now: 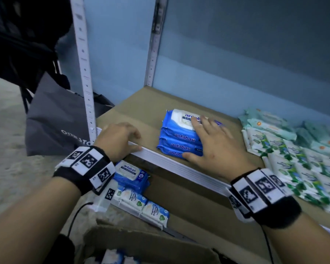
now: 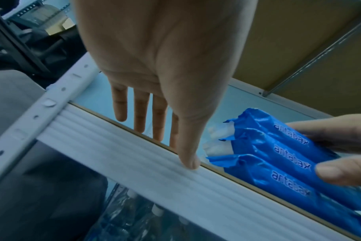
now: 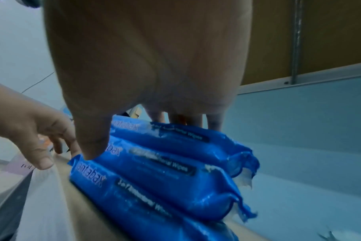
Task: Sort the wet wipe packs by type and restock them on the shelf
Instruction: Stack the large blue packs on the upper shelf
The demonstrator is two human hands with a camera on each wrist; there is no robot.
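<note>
A stack of three blue "antabax" wipe packs [image 1: 176, 140] [image 2: 278, 163] [image 3: 165, 171] lies on the cardboard-lined shelf [image 1: 137, 111], near its front edge. My right hand [image 1: 195, 139] [image 3: 138, 137] grips the stack, with its fingers over the top pack's white lid and its thumb against the bottom pack's front side. My left hand [image 1: 138, 141] [image 2: 165, 143] is left of the stack, apart from it. Its fingers are straight and its thumb touches the white front rail [image 2: 134, 163].
White-and-green packs [image 1: 293, 164] lie in rows on the shelf's right, with teal packs [image 1: 271, 124] behind them. The lower shelf holds another blue pack [image 1: 131, 174] and white packs [image 1: 141, 204]. A cardboard box [image 1: 151, 242] sits below me. A grey bag [image 1: 55, 122] stands left of the upright.
</note>
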